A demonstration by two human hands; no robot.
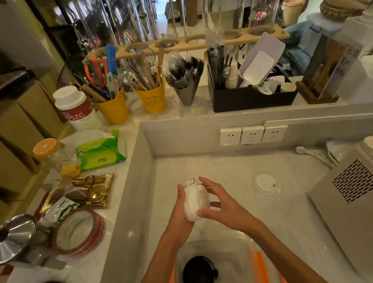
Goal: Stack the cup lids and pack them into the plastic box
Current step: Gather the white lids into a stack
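Holding a stack of white cup lids [196, 202] above the counter [227, 167], the left hand [180, 211] cups it while the right hand [222, 205] pinches its edge; one lid [266, 183] lies apart; the plastic box [215, 266] sits below.

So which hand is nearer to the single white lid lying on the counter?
Right. The right hand is on the lid stack, left of the loose lid; the left hand is farther left.

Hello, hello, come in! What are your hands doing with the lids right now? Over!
Left hand and right hand both clasp white lid stack. One lid loose on counter. Plastic box below hands, black lid inside. Nothing blocking.
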